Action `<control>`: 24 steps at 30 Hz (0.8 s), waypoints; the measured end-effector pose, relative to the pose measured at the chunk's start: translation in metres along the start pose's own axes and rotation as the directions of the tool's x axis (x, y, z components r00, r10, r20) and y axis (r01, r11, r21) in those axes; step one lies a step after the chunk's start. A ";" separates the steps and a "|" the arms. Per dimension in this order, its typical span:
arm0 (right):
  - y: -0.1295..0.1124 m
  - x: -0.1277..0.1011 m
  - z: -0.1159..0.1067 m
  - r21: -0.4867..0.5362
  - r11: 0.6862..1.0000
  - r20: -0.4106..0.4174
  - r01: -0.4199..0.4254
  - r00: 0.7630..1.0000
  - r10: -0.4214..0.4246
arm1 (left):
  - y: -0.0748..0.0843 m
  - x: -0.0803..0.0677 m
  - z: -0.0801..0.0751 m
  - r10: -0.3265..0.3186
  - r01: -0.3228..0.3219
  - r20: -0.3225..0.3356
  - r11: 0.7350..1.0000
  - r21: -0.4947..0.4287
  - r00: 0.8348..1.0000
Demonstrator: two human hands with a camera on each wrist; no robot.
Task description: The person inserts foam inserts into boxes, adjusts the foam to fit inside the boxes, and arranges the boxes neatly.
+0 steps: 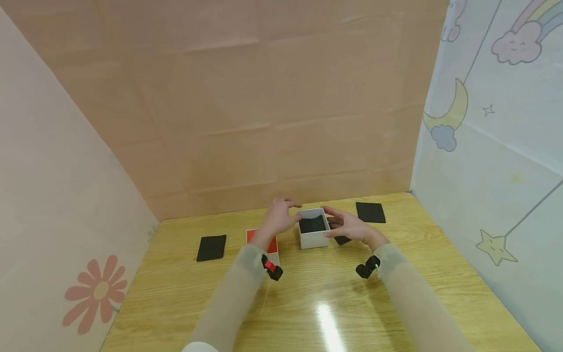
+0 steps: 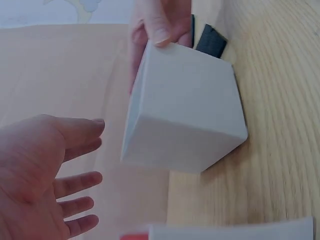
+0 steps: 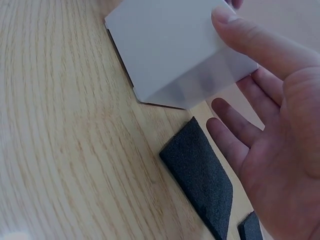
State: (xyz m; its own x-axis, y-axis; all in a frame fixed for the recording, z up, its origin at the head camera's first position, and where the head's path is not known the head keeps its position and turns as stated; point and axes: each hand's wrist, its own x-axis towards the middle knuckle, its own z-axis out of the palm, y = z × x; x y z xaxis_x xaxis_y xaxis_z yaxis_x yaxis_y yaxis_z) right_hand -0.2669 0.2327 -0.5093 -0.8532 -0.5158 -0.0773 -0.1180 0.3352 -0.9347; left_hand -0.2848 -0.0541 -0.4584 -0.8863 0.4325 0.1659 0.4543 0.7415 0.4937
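An open-topped white box (image 1: pixel 314 240) stands on the wooden table, with a black piece (image 1: pixel 312 225) inside it. My right hand (image 1: pixel 349 227) grips the box at its right side; in the right wrist view the thumb presses one face and fingers reach behind the edge. At the box's left rim in the head view is my left hand (image 1: pixel 279 216), its fingers loosely extended. The left wrist view shows this hand (image 2: pixel 30 170) holding nothing, with a gap between fingertips and box. Under the right hand lies a black square pad (image 3: pixel 200 175), partly covered in the head view.
Beneath the left forearm sits a white box part with a red inside (image 1: pixel 273 250), partly hidden. One black pad (image 1: pixel 211 248) lies on the left of the table, another black pad (image 1: pixel 371 212) at the back right. A brown back wall (image 1: pixel 272 107) and patterned side walls enclose the table.
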 end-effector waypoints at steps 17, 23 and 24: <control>0.003 0.003 -0.002 0.008 1.000 0.006 0.007 1.000 -0.007 | -0.081 -0.084 -0.049 -0.181 0.150 -0.080 0.942 -0.299 0.980; 0.003 0.002 -0.002 0.015 1.000 0.011 0.003 1.000 -0.003 | -0.114 -0.116 -0.056 -0.221 0.181 -0.133 0.949 -0.257 0.966; 0.003 0.002 -0.002 0.014 1.000 0.010 0.000 1.000 0.000 | -0.119 -0.120 -0.056 -0.229 0.190 -0.143 0.951 -0.244 0.963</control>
State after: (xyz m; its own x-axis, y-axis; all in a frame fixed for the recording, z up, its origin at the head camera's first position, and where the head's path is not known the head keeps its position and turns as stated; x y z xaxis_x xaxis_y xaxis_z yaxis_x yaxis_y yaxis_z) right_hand -0.2700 0.2339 -0.5119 -0.8482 -0.5235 -0.0810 -0.1105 0.3243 -0.9395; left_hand -0.2376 -0.2230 -0.4892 -0.9704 0.1733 0.1684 0.2414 0.6624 0.7092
